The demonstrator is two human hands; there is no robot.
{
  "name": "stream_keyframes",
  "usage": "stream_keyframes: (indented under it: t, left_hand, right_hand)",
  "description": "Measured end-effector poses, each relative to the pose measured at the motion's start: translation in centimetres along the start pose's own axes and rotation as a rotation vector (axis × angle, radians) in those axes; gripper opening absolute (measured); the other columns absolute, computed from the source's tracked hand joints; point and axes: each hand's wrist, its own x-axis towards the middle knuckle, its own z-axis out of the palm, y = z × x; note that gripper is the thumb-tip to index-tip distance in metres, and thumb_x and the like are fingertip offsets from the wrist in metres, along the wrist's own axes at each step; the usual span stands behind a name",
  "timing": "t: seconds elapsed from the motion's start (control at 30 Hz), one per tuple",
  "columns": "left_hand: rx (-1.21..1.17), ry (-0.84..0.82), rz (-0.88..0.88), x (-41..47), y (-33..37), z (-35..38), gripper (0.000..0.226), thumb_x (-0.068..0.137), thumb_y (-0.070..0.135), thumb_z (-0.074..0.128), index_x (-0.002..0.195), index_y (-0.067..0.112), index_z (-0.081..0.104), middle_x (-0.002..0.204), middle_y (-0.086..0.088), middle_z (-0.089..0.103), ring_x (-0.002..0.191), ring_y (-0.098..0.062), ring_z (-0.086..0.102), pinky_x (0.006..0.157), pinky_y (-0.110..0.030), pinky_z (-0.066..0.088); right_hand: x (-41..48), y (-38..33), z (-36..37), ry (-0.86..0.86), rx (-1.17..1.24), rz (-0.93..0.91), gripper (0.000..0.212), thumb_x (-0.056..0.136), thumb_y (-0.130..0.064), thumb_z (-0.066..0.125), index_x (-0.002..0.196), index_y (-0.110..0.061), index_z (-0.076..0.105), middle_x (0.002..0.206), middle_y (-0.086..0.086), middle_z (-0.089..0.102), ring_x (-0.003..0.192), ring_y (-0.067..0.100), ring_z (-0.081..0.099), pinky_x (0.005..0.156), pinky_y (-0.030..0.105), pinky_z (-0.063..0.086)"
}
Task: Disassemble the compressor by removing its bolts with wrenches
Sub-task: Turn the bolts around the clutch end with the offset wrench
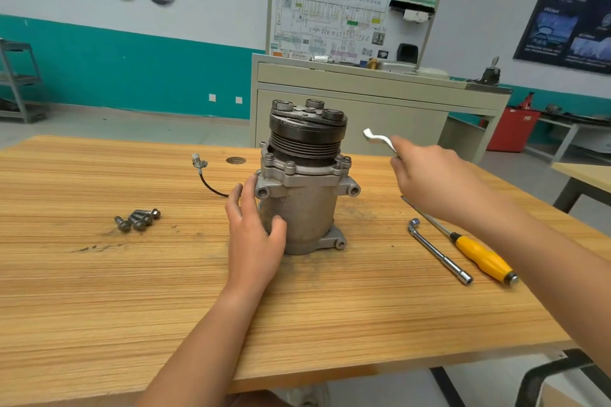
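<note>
Compressor [305,195]: upright on the wooden table [297,307], near its middle; grey metal body, black grooved pulley at the top.
Seated bolts [290,166]: several heads visible around the flange below the pulley, in place.
Loose bolts [139,220]: small cluster lying on the table, well to the left of the compressor.
Left hand [254,238]: palm against the left side of the compressor body; fingers fairly straight and spread, thumb resting on the front of the body; steadying, not clenched.
Right hand [436,182]: raised to the right of the pulley, fingers closed around the shank of the wrench.
Wrench [380,140]: silver, offset end pointing toward the pulley, apart from it; held in the air.
L-shaped socket wrench [436,251]: flat on the table, right of the compressor.
Screwdriver [479,258]: yellow handle, lying just beside the socket wrench, partly under the right forearm.
Cable with connector [200,164]: black lead on the table behind the left hand.
Cabinet [363,102]: beige, beyond the table, with a wiring-diagram board [347,20] standing on it.
</note>
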Motion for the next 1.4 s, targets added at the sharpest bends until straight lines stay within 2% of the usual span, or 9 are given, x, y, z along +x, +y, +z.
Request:
stream_keyframes:
  t: [0.27,0.53,0.83,0.97,1.03,1.1,1.17,1.3,1.4]
  left_hand:
    - [-0.012,-0.01,0.005,-0.2,0.0,-0.2,0.068,0.09,0.009,0.053,0.146,0.031,0.022,0.151,0.0,0.015,0.125,-0.022,0.039,0.091,-0.028,0.037]
    - [-0.021,-0.022,0.001,-0.2,0.2,-0.1,0.069,0.09,0.01,0.053,0.147,0.03,0.02,0.152,-0.001,0.015,0.126,-0.019,0.038,0.088,-0.026,0.035]
    - [-0.022,-0.041,-0.006,-0.2,0.5,-0.2,0.071,0.091,0.01,0.053,0.147,0.033,0.017,0.152,0.001,0.013,0.128,-0.018,0.036,0.089,-0.024,0.032]
    - [-0.016,-0.043,-0.006,-0.3,0.5,-0.3,0.071,0.091,0.01,0.053,0.147,0.033,0.017,0.152,0.001,0.013,0.129,-0.017,0.035,0.091,-0.023,0.031]
    - [-0.001,-0.04,0.006,-0.3,0.5,-0.4,0.071,0.09,0.01,0.053,0.147,0.034,0.018,0.152,0.001,0.014,0.129,-0.016,0.034,0.091,-0.022,0.03]
    - [0.001,-0.038,0.012,-0.3,0.4,-0.5,0.07,0.09,0.009,0.053,0.146,0.034,0.02,0.152,0.0,0.015,0.13,-0.017,0.034,0.093,-0.022,0.029]
    - [0.002,-0.039,0.013,-0.3,0.3,-0.5,0.069,0.09,0.009,0.053,0.146,0.033,0.021,0.151,0.0,0.016,0.13,-0.019,0.035,0.094,-0.023,0.03]
    - [0.034,0.014,0.013,-0.2,0.6,-0.3,0.066,0.09,0.01,0.053,0.147,0.026,0.023,0.153,-0.002,0.013,0.137,-0.018,0.024,0.104,-0.026,0.022]
    - [0.053,0.17,0.192,-0.3,2.4,-0.4,0.054,0.09,0.017,0.049,0.141,0.013,0.035,0.148,-0.001,0.024,0.136,-0.007,0.022,0.112,-0.039,0.022]
  right_hand:
    - [0.1,-3.9,-1.3,-0.167,-0.392,-0.164,0.044,0.087,0.0,0.038,0.13,-0.008,0.035,0.059,-0.001,0.028,0.054,0.017,0.031,0.041,0.027,0.02]
    - [1.0,-4.9,-2.6,-0.227,-0.729,-0.36,0.043,0.086,0.005,0.043,0.129,-0.001,0.04,0.057,0.002,0.027,0.042,0.017,0.025,0.036,0.027,0.02]
    - [4.5,-1.1,-2.3,-0.172,-0.739,-0.498,0.059,0.087,-0.002,0.033,0.142,-0.02,0.025,0.053,-0.004,0.036,0.041,0.011,0.033,0.034,0.023,0.023]
    - [6.4,-0.1,-1.2,-0.151,-0.724,-0.474,0.045,0.09,0.0,0.039,0.132,-0.017,0.039,0.059,-0.005,0.039,0.048,0.012,0.041,0.044,0.024,0.034]
    - [7.8,-0.3,0.3,-0.113,-0.635,-0.446,0.04,0.09,0.0,0.043,0.127,-0.014,0.042,0.069,-0.003,0.054,0.066,0.019,0.057,0.078,0.033,0.047]
    - [8.8,-0.7,2.7,-0.073,-0.498,-0.383,0.04,0.089,0.002,0.041,0.126,-0.012,0.044,0.089,0.004,0.066,0.087,0.024,0.061,0.102,0.037,0.035]
    - [8.6,-0.5,5.3,-0.007,-0.322,-0.309,0.033,0.092,-0.001,0.038,0.12,-0.012,0.05,0.097,0.008,0.068,0.09,0.027,0.06,0.099,0.037,0.037]
    - [5.6,1.1,8.8,0.211,0.214,-0.092,0.019,0.097,-0.016,0.042,0.104,-0.006,0.057,0.08,0.014,0.065,0.071,0.031,0.057,0.058,0.036,0.044]
    - [3.8,1.7,9.6,0.37,0.627,0.134,0.016,0.096,-0.017,0.044,0.096,-0.008,0.057,0.078,0.008,0.064,0.07,0.025,0.059,0.061,0.037,0.047]
